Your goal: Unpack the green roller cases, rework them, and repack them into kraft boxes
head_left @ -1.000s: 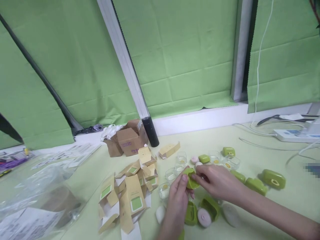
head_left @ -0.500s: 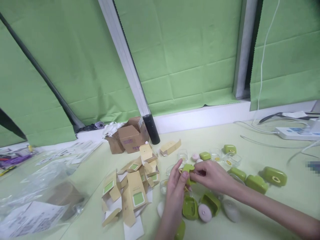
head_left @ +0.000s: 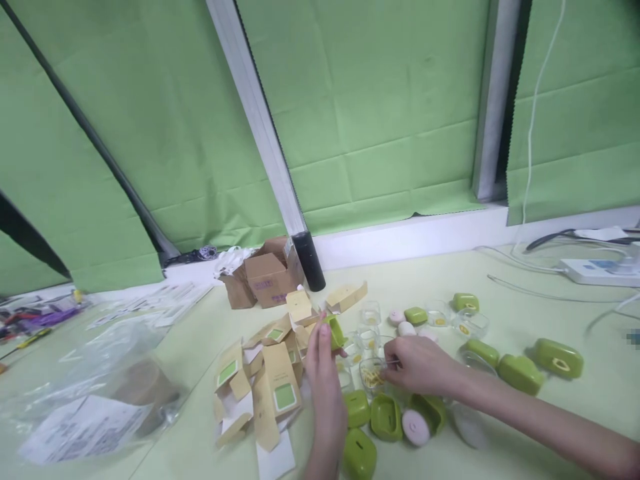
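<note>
In the head view my left hand (head_left: 324, 363) is closed around a small green plastic case part (head_left: 335, 332), hollow side showing, held above the table. My right hand (head_left: 417, 363) reaches in from the right, fingers pinched at the rim of a clear container (head_left: 373, 375) with small yellow pieces inside. A thin sliver shows at its fingertips, too small to name. Below the hands lie green case parts (head_left: 386, 417) and a pale pink round piece (head_left: 416, 427). More clear containers (head_left: 370, 313) stand just behind.
Opened yellow cartons (head_left: 280, 380) are heaped to the left. Behind them stand a brown cardboard box (head_left: 270, 280) and a black cylinder (head_left: 309, 261). Clear plastic wrapping (head_left: 115, 373) covers the far left. Several green cases (head_left: 559, 358) and a power strip (head_left: 595, 271) are at the right.
My right hand has come away from the green part and moved down to the container of yellow pieces. My left hand, still holding the green part, has shifted left and slightly up.
</note>
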The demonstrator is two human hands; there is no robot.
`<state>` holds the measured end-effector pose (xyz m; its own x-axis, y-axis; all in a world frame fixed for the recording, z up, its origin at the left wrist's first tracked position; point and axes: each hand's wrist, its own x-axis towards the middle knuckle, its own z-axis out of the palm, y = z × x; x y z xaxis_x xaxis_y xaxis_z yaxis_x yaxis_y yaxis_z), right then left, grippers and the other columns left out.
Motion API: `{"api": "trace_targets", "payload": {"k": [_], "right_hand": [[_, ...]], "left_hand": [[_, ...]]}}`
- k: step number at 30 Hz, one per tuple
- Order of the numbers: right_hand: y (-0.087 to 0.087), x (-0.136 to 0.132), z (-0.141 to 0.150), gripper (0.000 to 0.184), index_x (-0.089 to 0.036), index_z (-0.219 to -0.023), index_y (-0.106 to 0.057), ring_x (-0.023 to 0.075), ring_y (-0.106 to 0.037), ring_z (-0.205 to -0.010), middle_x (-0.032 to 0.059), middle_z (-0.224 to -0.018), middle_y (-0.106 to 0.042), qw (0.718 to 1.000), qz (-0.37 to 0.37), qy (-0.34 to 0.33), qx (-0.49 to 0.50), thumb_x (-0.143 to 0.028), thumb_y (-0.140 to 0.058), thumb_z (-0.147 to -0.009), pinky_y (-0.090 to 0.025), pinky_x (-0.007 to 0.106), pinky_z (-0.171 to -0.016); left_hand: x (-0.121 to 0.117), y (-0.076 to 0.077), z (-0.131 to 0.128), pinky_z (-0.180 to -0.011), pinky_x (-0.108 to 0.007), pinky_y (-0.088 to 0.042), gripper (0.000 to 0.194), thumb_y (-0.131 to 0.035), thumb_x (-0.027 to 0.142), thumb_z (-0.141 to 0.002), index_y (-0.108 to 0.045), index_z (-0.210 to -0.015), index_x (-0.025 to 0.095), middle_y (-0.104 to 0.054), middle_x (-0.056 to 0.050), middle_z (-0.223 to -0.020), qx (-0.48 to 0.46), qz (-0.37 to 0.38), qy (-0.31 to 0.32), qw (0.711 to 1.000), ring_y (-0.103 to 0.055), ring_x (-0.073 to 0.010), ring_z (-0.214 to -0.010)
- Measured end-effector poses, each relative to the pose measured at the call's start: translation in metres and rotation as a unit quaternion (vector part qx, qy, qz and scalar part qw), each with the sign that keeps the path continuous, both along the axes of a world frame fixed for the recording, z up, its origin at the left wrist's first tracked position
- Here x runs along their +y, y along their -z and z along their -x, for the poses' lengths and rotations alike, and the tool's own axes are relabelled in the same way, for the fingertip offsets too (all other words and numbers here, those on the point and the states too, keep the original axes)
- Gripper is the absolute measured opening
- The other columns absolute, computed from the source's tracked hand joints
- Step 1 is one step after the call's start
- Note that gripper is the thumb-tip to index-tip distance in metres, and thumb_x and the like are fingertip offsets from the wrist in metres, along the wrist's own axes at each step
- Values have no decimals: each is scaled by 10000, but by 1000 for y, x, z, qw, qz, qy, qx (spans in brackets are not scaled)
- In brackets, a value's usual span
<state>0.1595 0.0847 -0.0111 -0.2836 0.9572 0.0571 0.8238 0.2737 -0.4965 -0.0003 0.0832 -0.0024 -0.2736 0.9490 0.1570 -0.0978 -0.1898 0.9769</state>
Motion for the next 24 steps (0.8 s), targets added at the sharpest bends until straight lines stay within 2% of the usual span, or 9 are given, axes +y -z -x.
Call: {"api": "trace_targets", "payload": {"k": [2,4,7,10,13,16,18,21,24], "right_hand": [[-2,0,-4,126,-199,-587,-568,145,-497,-524,-10,-549,-548,1000,-6,7,-5,-218,-612,-703,-271,242,-460],[-11,3,-20,87,-207,-658,-627,144,-540,-545,-6,-600,-608,1000,-10,24,-5,-240,-598,-733,-310,236,-466],[-29,18,-68,176,-213,-788,-670,147,-596,-614,10,-713,-672,995,-23,98,-12,-314,-536,-843,-404,240,-518],[-36,41,-126,218,-199,-1073,-616,185,-620,-861,56,-1019,-664,976,-44,209,-41,-303,-517,-910,-488,322,-726],[-22,58,-166,282,-170,-1153,-562,212,-598,-984,76,-1175,-587,959,-18,275,-73,-327,-553,-918,-495,425,-838],[-1,67,-181,268,-159,-1126,-579,203,-618,-951,65,-1132,-610,961,29,264,-72,-326,-564,-917,-517,412,-814],[7,68,-182,261,-154,-1110,-585,197,-625,-930,60,-1106,-620,965,45,253,-56,-325,-569,-914,-523,401,-798],[3,66,-177,259,-155,-1091,-588,192,-622,-910,54,-1077,-624,966,34,257,-13,-341,-568,-911,-513,398,-792],[-17,58,-160,348,-139,-1015,-621,184,-607,-816,52,-934,-649,972,10,225,67,-453,-529,-898,-480,347,-728]], "left_hand": [[3,-3,-4,-823,-331,-482,525,-484,542,-846,-498,-1267,228,-518,-108,-1343,63,12,27,998,-486,-262,-1213],[10,-6,-13,-844,-363,-481,546,-495,506,-835,-453,-1271,179,-521,-160,-1310,140,0,82,987,-547,-263,-1128],[25,-10,-36,-855,-395,-471,478,-600,401,-754,-521,-1157,157,-596,-157,-1176,225,-30,184,956,-607,-258,-973],[44,-12,-71,-905,-407,-423,356,-659,272,-680,-616,-1025,198,-635,-104,-1100,282,-60,254,923,-583,-272,-992],[58,-9,-111,-921,-427,-387,312,-659,215,-644,-656,-955,227,-651,-88,-1029,324,-79,286,898,-554,-302,-1016],[64,0,-138,-883,-467,-391,286,-717,153,-528,-691,-798,243,-663,-78,-889,356,-75,317,876,-561,-344,-942],[63,7,-145,-863,-486,-397,320,-765,143,-448,-697,-744,244,-658,-76,-845,366,-66,335,865,-559,-367,-919],[57,14,-138,-917,-520,-357,474,-790,299,-507,-691,-966,230,-642,-127,-1019,358,-65,336,869,-499,-405,-1053],[49,9,-122,-1043,-525,-230,659,-679,352,-691,-490,-1307,214,-486,-165,-1335,335,-77,318,884,-332,-387,-1283]]}}
